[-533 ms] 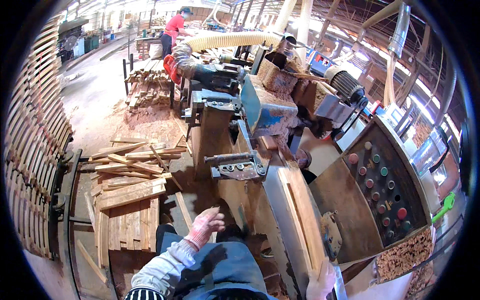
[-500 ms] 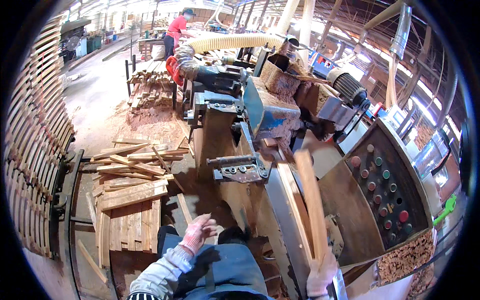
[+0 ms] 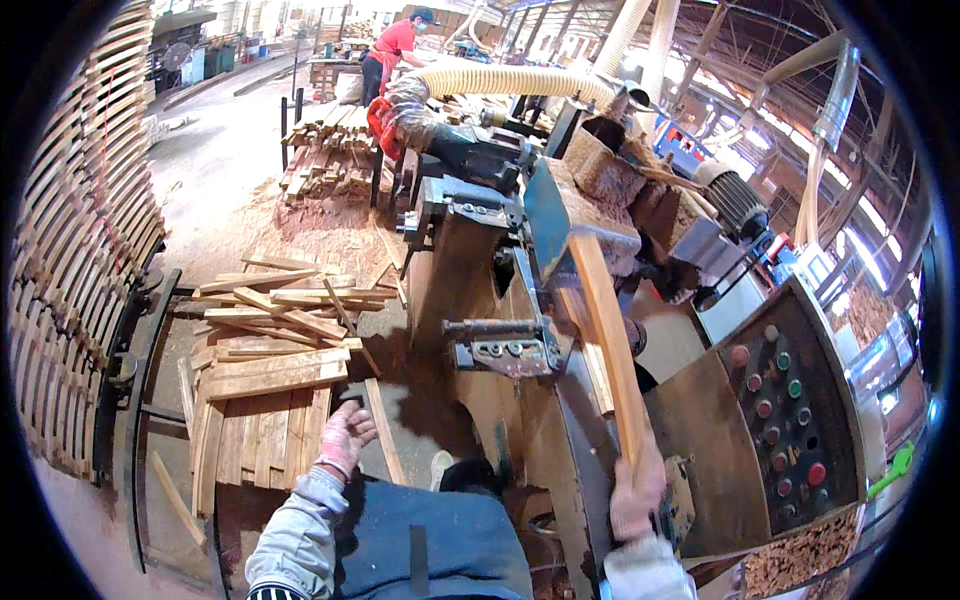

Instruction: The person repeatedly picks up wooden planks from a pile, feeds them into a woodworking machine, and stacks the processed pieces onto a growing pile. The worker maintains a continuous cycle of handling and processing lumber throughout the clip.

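Right hand (image 3: 638,492) gripped a wooden strip (image 3: 610,345) pointing toward twelve o'clock; left hand (image 3: 347,437) hung half-spread, boards (image 3: 275,376) at its ten o'clock.

I log remotely, machine (image 3: 450,280) as datum. Left of it: a plank pile (image 3: 275,380); farther left, a slatted stack (image 3: 80,270). Behind it, leftward: a lumber pile (image 3: 325,155), then a person (image 3: 393,45). Right of it: a control panel (image 3: 780,430). Above its near part: a wood strip (image 3: 610,340).
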The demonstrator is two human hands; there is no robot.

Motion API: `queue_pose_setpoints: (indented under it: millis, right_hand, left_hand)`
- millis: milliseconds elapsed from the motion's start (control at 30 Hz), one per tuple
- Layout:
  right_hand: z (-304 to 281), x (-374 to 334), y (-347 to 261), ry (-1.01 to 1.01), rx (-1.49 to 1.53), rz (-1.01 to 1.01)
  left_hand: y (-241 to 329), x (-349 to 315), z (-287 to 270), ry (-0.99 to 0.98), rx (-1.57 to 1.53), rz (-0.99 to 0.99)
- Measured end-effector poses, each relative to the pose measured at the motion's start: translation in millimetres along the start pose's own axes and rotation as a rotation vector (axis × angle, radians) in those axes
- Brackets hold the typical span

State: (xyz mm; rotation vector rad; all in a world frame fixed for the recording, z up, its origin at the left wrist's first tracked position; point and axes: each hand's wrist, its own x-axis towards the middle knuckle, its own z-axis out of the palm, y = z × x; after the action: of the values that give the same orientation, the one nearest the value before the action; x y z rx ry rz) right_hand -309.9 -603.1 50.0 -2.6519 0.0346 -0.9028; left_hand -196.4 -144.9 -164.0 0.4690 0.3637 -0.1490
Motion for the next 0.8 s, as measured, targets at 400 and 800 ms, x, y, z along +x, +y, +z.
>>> queue_pose_setpoints:
  millis: [400,800]
  right_hand:
    - [-93,-146,7,-0.319,-0.634,0.124]
    - [77,67,-1,-0.239,-0.415,0.008]
  left_hand:
    - [105,168,-279,0.912,0.125,0.217]
    - [98,251,-290,1.105,0.004,0.305]
